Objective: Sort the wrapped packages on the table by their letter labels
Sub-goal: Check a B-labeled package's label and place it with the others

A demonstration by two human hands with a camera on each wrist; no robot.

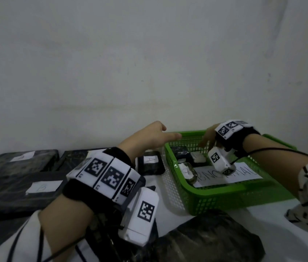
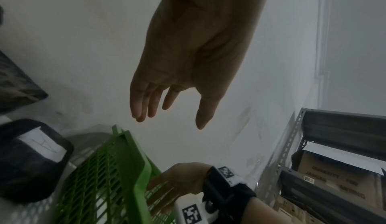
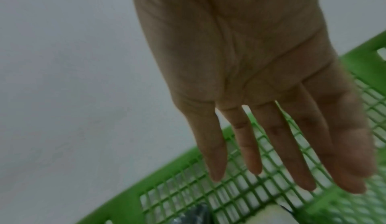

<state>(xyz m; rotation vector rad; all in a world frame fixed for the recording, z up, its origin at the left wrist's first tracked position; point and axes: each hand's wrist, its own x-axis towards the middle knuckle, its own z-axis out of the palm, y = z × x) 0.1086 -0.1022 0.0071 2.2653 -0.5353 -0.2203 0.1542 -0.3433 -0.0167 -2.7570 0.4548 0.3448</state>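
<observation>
Both hands spread, holding nothing: left hand (image 1: 149, 137) above package A (image 1: 151, 162), right hand (image 1: 209, 138) over green basket (image 1: 225, 197). Package A flat on bench (image 1: 170, 220), long axis toward wall, just left of basket.

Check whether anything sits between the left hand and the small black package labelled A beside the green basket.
Nothing visible does. The left hand, open and empty, hovers above the A package, with only air between them. The green basket stands just right of the package, its near corner close to the fingers.
</observation>
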